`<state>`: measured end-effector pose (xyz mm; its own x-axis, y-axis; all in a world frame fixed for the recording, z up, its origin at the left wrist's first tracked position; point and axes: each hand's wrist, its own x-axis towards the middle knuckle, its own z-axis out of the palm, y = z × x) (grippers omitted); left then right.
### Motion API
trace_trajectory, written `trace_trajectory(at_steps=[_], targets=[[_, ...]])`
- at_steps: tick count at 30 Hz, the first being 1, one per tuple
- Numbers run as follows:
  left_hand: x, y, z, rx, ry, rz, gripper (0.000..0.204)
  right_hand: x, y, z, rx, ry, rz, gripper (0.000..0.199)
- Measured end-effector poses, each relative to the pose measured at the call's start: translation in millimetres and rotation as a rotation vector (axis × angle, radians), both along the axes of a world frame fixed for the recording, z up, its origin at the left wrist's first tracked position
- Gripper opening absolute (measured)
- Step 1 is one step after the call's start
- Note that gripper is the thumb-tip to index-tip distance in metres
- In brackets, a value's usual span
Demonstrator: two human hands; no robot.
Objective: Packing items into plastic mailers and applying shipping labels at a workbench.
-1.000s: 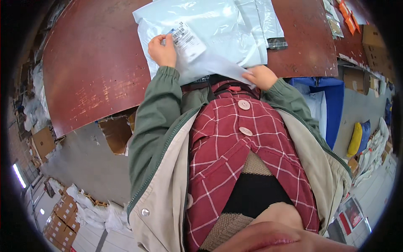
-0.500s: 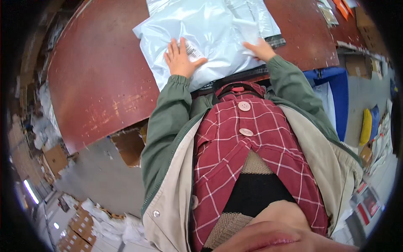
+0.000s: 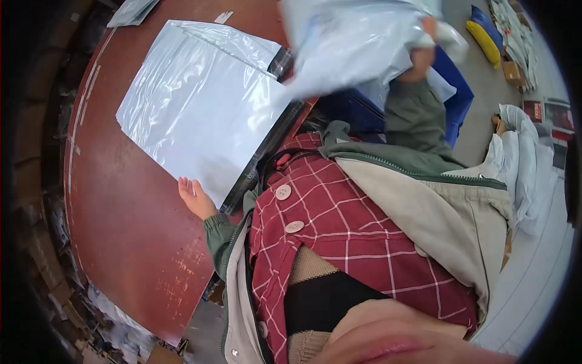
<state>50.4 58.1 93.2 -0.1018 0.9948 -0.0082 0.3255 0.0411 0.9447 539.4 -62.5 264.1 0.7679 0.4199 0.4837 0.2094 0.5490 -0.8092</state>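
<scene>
A stack of pale blue-grey plastic mailer bags [image 3: 200,115] lies flat on the reddish-brown table [image 3: 127,236]. My left hand [image 3: 195,197] rests open, palm up, at the near corner of that stack, holding nothing. My right hand [image 3: 421,51] is raised at the upper right and grips a filled pale mailer bag [image 3: 351,48], blurred by motion, above a blue bin [image 3: 454,91]. My green sleeves, red checked shirt and beige coat fill the lower middle of the view.
Another mailer [image 3: 130,11] lies at the table's far edge. On the right floor are a pile of pale bags [image 3: 524,170], a yellow object [image 3: 485,36] and a small carton [image 3: 512,73]. Cardboard boxes [image 3: 54,291] line the left side.
My right hand has lifted one filled bag off the table and swung it to the right over the blue bin. My left hand slid back to the stack's near corner. The view turned right.
</scene>
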Motion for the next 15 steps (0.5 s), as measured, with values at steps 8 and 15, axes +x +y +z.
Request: trace_trajectory(at_steps=[8, 15], targets=[[25.2, 14.6, 10.4, 0.017, 0.010, -0.256, 0.043, -0.5, -64.9, -73.8, -0.677, -0.055, 0.053, 0.028], [41.3, -3.2, 29.7, 0.089, 0.242, -0.520, 0.044, -84.9, -79.8, -85.7, -1.287, -0.286, 0.255, 0.045]])
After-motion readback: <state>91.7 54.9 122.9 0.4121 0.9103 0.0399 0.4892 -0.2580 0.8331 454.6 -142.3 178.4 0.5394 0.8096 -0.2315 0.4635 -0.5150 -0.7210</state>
